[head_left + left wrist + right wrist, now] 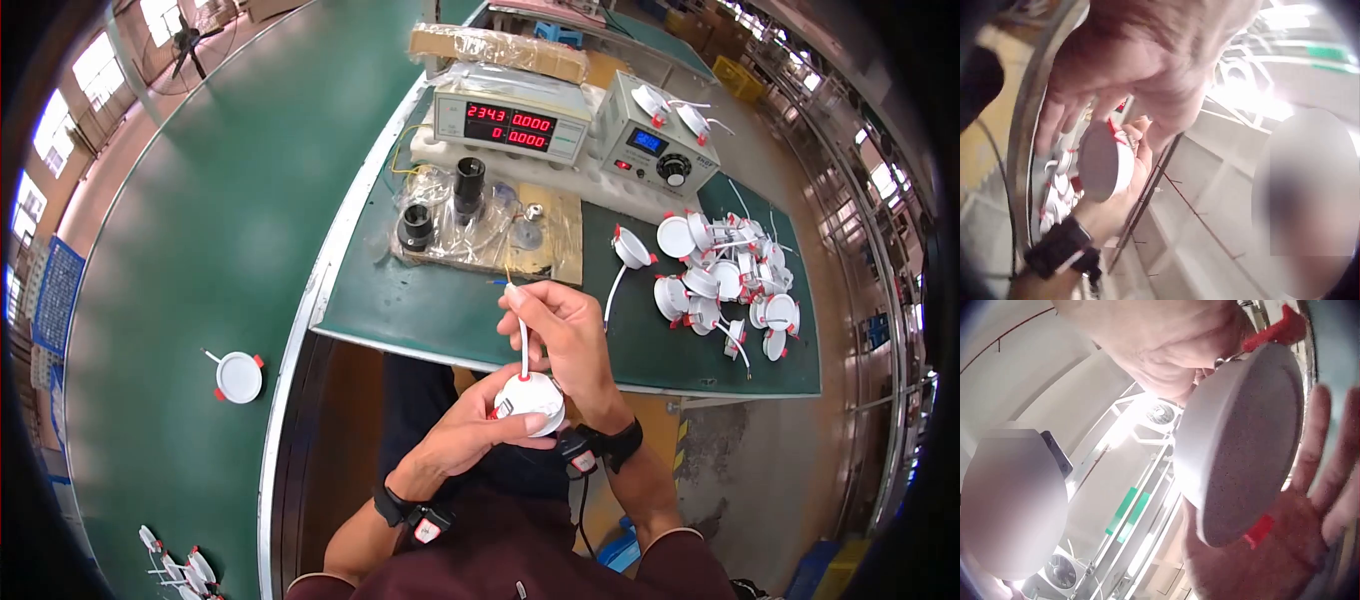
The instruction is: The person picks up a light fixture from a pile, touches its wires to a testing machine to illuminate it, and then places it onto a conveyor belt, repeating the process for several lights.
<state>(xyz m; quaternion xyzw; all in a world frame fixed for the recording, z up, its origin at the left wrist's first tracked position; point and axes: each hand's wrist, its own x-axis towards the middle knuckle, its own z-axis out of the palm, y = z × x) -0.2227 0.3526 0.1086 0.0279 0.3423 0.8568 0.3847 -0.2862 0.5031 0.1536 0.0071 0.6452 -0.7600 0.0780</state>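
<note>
A round white LED downlight [530, 405] with red-tipped clips is in my left hand [465, 430], its thumb over the lamp's edge. From the right wrist, the lamp's flat face [1247, 450] shows side-on, and the left hand's other fingers [1316, 437] stretch out beyond it. Above the lamp, my right hand [568, 340] pinches its white cable [524, 345] near the stripped end. Thin coloured wires [503, 282] poke out past those fingertips, in front of a plastic-wrapped board [560, 262] with black sockets [469, 180].
Many similar downlights [728, 282] are heaped at the bench's right, with a single one [631, 247] nearer. Behind the board stand a power meter [512, 125] with red digits and a dial-fitted supply box [655, 140]. Another downlight [239, 378] lies on the green bench [220, 250] to the left.
</note>
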